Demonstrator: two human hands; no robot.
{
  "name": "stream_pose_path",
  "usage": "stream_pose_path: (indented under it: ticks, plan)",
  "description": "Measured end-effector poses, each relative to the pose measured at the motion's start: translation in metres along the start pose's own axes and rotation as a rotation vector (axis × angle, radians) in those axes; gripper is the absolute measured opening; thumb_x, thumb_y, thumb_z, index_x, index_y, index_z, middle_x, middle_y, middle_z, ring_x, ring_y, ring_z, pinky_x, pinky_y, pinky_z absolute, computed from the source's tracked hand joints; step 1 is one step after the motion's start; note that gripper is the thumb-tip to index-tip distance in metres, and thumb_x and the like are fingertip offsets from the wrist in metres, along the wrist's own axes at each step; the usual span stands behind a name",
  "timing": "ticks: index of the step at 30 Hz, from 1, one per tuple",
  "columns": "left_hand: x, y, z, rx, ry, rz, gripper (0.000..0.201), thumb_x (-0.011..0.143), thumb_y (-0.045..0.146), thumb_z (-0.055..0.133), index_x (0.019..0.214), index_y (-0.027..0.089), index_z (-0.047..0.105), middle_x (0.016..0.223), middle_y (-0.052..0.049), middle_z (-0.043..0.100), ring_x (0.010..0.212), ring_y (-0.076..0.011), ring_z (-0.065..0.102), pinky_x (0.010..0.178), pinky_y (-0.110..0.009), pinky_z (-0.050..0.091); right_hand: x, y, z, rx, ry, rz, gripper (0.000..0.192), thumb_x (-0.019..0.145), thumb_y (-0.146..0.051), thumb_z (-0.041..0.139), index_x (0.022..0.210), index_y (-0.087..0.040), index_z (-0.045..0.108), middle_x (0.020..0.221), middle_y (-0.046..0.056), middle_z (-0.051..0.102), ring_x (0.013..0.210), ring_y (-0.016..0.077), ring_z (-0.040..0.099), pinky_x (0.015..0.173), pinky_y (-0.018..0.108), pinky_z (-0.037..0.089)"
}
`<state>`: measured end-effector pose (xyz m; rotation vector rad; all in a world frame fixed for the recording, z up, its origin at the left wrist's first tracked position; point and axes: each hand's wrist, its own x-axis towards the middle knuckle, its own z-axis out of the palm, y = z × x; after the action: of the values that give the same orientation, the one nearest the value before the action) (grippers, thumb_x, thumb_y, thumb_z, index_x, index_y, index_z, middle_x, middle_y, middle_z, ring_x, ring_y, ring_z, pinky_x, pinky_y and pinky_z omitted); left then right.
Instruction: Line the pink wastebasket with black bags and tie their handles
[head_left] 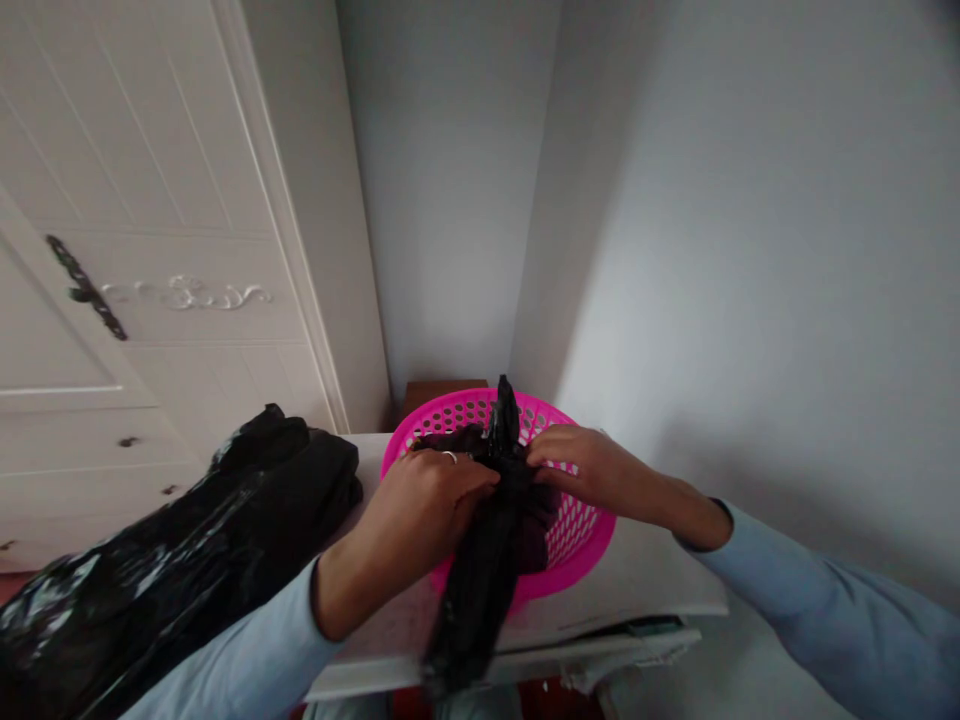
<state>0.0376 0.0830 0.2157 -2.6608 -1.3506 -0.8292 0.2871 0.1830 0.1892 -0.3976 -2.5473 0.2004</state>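
Note:
Over a bright pink perforated basket (598, 545), both of my hands grip a black plastic bag (480, 575). The bag is bunched up at its middle, with one end sticking up and a longer tail hanging over the basket's near rim. My left hand (424, 500), with a ring on one finger, is closed on the bunched part from the left. From the right, my right hand (592, 465) pinches the same part. Dark purplish cloth (536, 540) lies in the basket beneath; whether the bag wraps any of it is hidden.
The basket stands on a white table or dresser top (652, 580) with a partly open drawer (637, 645) below. A larger full black bag (225, 540) lies at the left. Behind are a white wardrobe (187, 180), a brown box-like object (446, 393) and grey walls (735, 230).

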Motion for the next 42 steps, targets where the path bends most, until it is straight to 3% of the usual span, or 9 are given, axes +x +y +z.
stream_pose_path:
  ticks: [9, 12, 14, 17, 23, 26, 33, 38, 42]
  plan:
    - [-0.027, -0.021, -0.02, 0.096, 0.12, -0.124, 0.025, 0.092, 0.017, 0.054, 0.092, 0.022, 0.078, 0.093, -0.004, 0.08, 0.087, -0.0197, 0.074, 0.081, -0.032, 0.058, -0.026, 0.033, -0.021, 0.035, 0.227, 0.331, 0.034, 0.091, -0.052, 0.07, 0.08, -0.021, 0.063, 0.097, 0.008, 0.075, 0.089, 0.0247, 0.07, 0.082, 0.039, 0.054]
    - [-0.029, -0.023, -0.018, 0.07, 0.147, -0.152, 0.022, 0.094, 0.026, 0.055, 0.1, 0.02, 0.075, 0.102, -0.007, 0.079, 0.094, -0.0226, 0.074, 0.088, -0.037, 0.059, -0.028, 0.029, -0.019, 0.088, 0.177, 0.299, 0.033, 0.091, -0.05, 0.07, 0.107, -0.021, 0.068, 0.12, 0.011, 0.072, 0.113, 0.028, 0.068, 0.1, 0.044, 0.053]
    - [-0.025, -0.02, -0.017, 0.05, 0.172, -0.127, 0.031, 0.094, 0.029, 0.055, 0.118, 0.017, 0.07, 0.117, -0.01, 0.075, 0.107, -0.0246, 0.072, 0.096, -0.041, 0.057, -0.022, 0.019, -0.02, 0.14, 0.075, 0.23, 0.05, 0.093, -0.048, 0.068, 0.135, -0.021, 0.061, 0.14, 0.013, 0.064, 0.131, 0.0287, 0.059, 0.112, 0.046, 0.046]
    - [-0.013, -0.012, -0.015, 0.052, 0.13, -0.027, 0.048, 0.094, 0.035, 0.061, 0.137, 0.015, 0.06, 0.136, -0.013, 0.068, 0.126, -0.0271, 0.064, 0.109, -0.044, 0.051, -0.006, 0.002, -0.022, 0.183, -0.033, 0.19, 0.061, 0.095, -0.05, 0.065, 0.147, -0.02, 0.054, 0.146, 0.014, 0.059, 0.136, 0.0283, 0.056, 0.115, 0.045, 0.045]
    - [0.008, -0.008, -0.013, 0.096, -0.042, 0.048, 0.019, 0.098, 0.028, 0.062, 0.112, 0.02, 0.073, 0.109, -0.006, 0.077, 0.103, -0.0249, 0.071, 0.095, -0.04, 0.054, 0.027, -0.012, -0.021, 0.082, 0.005, 0.086, 0.032, 0.099, -0.042, 0.061, 0.119, -0.019, 0.072, 0.099, 0.009, 0.074, 0.092, 0.0222, 0.068, 0.087, 0.037, 0.054]
    - [-0.003, -0.012, -0.017, 0.095, 0.073, 0.023, 0.012, 0.098, 0.018, 0.059, 0.095, 0.018, 0.071, 0.091, -0.004, 0.074, 0.087, -0.021, 0.068, 0.082, -0.034, 0.051, 0.023, -0.009, -0.026, 0.038, 0.074, 0.055, 0.02, 0.1, -0.031, 0.058, 0.098, -0.019, 0.074, 0.094, 0.007, 0.073, 0.09, 0.0203, 0.067, 0.084, 0.034, 0.051]
    - [-0.06, -0.027, -0.017, -0.055, 0.376, -0.166, 0.014, 0.101, 0.017, 0.05, 0.098, 0.018, 0.063, 0.093, -0.004, 0.067, 0.087, -0.0163, 0.063, 0.077, -0.028, 0.049, -0.031, 0.032, -0.029, 0.229, 0.453, 0.396, 0.03, 0.091, -0.051, 0.067, 0.096, -0.022, 0.066, 0.093, 0.007, 0.072, 0.088, 0.0252, 0.069, 0.08, 0.04, 0.058]
    - [-0.074, -0.022, -0.014, -0.278, 0.424, -0.275, 0.02, 0.104, 0.028, 0.051, 0.12, 0.022, 0.061, 0.114, -0.005, 0.069, 0.104, -0.0154, 0.066, 0.091, -0.027, 0.052, -0.05, 0.02, -0.026, 0.314, 0.457, 0.342, 0.044, 0.093, -0.053, 0.068, 0.127, -0.026, 0.06, 0.131, 0.013, 0.067, 0.121, 0.0293, 0.066, 0.101, 0.048, 0.056]
    - [-0.06, 0.001, -0.024, -0.191, 0.255, 0.001, 0.069, 0.095, 0.048, 0.066, 0.153, 0.024, 0.039, 0.153, -0.012, 0.053, 0.141, -0.0243, 0.05, 0.117, -0.038, 0.042, -0.037, -0.015, -0.039, 0.247, 0.235, 0.102, 0.082, 0.095, -0.046, 0.068, 0.163, -0.038, 0.024, 0.16, 0.011, 0.045, 0.148, 0.0249, 0.044, 0.117, 0.046, 0.045]
